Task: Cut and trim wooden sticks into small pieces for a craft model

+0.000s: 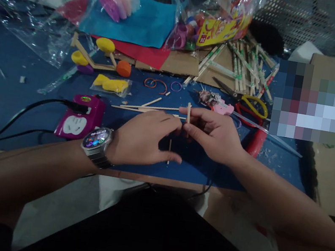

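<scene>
Between the thumb and fingers of my right hand point(217, 134), a short wooden stick point(188, 111) stands nearly upright. My left hand point(149, 137), with a watch point(97, 141) on its wrist, is right beside it, palm down. Its thumb is spread away from the bent fingers, and I see nothing held in it. The left fingertips are close to the right hand; whether they touch the stick is hidden. Long thin wooden sticks point(147, 107) lie just beyond the left hand. Another thin stick point(168, 157) shows beneath its thumb.
A purple power socket point(80, 117) with cables sits at left. Behind are a stick frame with coloured pads point(105, 45), a yellow packet point(110, 84) and rubber bands point(156, 85). Red-yellow pliers point(255, 108), a pink tool point(222, 107) and piled bundled sticks point(244, 70) lie at right.
</scene>
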`<move>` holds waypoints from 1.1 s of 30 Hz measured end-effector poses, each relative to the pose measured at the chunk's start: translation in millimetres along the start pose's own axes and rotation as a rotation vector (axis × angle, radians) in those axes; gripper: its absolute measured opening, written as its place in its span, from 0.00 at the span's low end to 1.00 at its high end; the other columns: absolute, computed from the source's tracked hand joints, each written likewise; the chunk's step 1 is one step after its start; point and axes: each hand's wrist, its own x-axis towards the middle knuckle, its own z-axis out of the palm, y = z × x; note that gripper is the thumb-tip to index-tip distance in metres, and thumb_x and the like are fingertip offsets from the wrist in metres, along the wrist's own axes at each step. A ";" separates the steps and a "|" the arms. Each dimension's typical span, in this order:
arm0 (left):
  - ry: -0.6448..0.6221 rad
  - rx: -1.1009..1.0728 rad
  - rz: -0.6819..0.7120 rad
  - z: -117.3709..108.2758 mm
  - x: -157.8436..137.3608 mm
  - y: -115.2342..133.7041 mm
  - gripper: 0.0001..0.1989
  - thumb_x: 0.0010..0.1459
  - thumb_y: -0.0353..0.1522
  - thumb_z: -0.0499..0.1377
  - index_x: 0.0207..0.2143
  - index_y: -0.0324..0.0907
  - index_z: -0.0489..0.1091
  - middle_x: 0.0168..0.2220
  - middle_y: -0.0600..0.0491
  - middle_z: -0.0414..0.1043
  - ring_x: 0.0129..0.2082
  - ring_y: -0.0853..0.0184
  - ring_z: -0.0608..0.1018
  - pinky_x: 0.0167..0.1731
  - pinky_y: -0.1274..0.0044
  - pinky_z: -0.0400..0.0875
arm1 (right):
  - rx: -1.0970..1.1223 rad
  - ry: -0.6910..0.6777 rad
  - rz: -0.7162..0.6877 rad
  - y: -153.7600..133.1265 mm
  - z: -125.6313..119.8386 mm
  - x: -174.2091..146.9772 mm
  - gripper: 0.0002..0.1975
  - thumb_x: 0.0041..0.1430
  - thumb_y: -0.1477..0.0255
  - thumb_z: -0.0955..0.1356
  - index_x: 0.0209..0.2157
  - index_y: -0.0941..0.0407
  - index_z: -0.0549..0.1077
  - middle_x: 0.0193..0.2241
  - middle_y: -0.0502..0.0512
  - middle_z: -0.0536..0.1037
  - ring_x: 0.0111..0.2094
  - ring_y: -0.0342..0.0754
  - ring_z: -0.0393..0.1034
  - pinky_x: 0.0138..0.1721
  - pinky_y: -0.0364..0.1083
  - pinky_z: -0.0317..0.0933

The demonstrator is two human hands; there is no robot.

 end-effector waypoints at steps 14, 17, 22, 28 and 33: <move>-0.086 0.216 -0.117 -1.5 -1.9 -7.7 0.30 0.64 0.50 0.70 0.56 0.37 0.74 0.52 0.40 0.75 0.54 0.47 0.76 0.57 0.58 0.72 | -0.313 -0.014 -0.110 -3.8 -10.4 -2.8 0.26 0.70 0.70 0.73 0.68 0.51 0.71 0.44 0.51 0.82 0.31 0.43 0.77 0.35 0.45 0.77; -0.097 0.214 -0.129 -1.5 -1.6 -8.2 0.23 0.69 0.47 0.66 0.55 0.38 0.76 0.51 0.42 0.76 0.54 0.48 0.76 0.58 0.58 0.72 | -0.586 -0.051 -0.275 -7.4 -16.1 -2.3 0.20 0.72 0.74 0.71 0.63 0.51 0.77 0.45 0.52 0.85 0.40 0.47 0.81 0.45 0.47 0.76; -0.098 0.250 -0.153 -5.4 -0.1 -4.2 0.11 0.72 0.36 0.59 0.46 0.40 0.77 0.45 0.45 0.77 0.48 0.51 0.77 0.51 0.60 0.74 | -0.767 -0.168 -0.433 -10.2 -24.1 -2.6 0.09 0.75 0.74 0.69 0.50 0.53 0.82 0.44 0.53 0.88 0.45 0.49 0.84 0.48 0.47 0.74; -0.083 0.224 -0.128 -5.8 -1.0 -4.6 0.13 0.73 0.32 0.55 0.46 0.43 0.80 0.44 0.48 0.81 0.47 0.54 0.79 0.50 0.61 0.74 | -0.978 -0.341 -0.494 -6.1 -25.8 -4.0 0.10 0.74 0.74 0.68 0.43 0.57 0.83 0.35 0.55 0.85 0.37 0.50 0.79 0.40 0.48 0.70; -0.064 0.199 -0.072 -2.6 -2.0 -5.8 0.13 0.73 0.31 0.55 0.45 0.42 0.81 0.44 0.48 0.82 0.47 0.55 0.80 0.50 0.62 0.74 | -1.069 -0.324 -0.469 -7.1 -19.3 -6.5 0.10 0.74 0.74 0.68 0.40 0.58 0.83 0.33 0.56 0.83 0.40 0.55 0.74 0.40 0.50 0.68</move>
